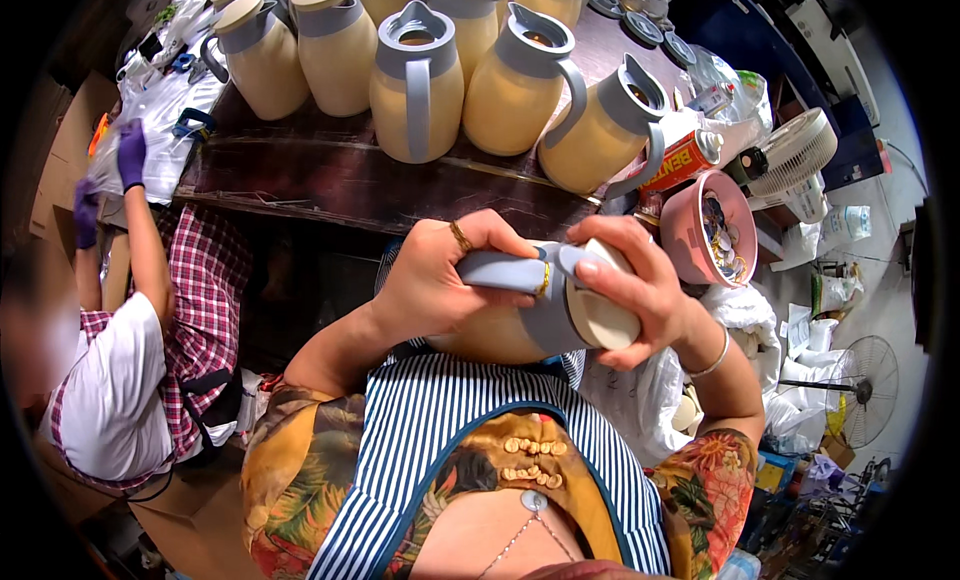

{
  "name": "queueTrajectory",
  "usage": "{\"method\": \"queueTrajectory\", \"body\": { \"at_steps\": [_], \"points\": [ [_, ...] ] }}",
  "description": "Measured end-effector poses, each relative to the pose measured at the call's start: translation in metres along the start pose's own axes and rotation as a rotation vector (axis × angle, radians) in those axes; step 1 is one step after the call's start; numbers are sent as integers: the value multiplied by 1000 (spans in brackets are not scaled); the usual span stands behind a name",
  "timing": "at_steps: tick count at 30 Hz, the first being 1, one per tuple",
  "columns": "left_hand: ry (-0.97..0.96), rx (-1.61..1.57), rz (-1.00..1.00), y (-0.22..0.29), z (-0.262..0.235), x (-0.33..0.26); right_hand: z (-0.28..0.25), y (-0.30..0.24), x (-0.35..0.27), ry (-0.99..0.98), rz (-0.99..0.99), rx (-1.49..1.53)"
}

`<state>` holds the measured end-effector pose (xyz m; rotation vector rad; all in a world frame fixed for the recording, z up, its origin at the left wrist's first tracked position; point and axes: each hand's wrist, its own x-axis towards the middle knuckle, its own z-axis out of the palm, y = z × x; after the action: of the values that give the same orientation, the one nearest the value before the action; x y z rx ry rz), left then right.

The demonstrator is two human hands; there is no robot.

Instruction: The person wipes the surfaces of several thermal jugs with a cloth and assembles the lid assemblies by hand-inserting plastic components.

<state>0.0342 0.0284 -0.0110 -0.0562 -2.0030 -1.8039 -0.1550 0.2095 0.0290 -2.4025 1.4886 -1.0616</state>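
A cream jug with a grey collar lies tilted on its side in front of my chest. My left hand is wrapped around its grey handle, thumb on top. Over the top end, my right hand grips the cream lid and the grey collar, fingers spread across them. Beyond my hands, similar jugs stand upright on the table. Three near ones, a middle jug, another beside it and a right one, have open tops. Two at the left, a jug and its neighbour, wear cream lids.
The dark table edge runs beyond my hands. A pink bucket of small parts, a red can and a small fan stand right. Grey round parts lie behind. At left, a co-worker's purple-gloved hand touches white plastic.
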Motion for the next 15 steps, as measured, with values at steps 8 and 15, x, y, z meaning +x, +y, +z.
{"method": "queueTrajectory", "body": {
  "at_steps": [8, 15],
  "points": [
    [10, 470, 78, -4, 16, -8, 30, -37, -9, -63, 445, -534],
    [156, 796, 156, -6, 67, -6, 43, 19, 19, 576, 1074, 233]
  ]
}}
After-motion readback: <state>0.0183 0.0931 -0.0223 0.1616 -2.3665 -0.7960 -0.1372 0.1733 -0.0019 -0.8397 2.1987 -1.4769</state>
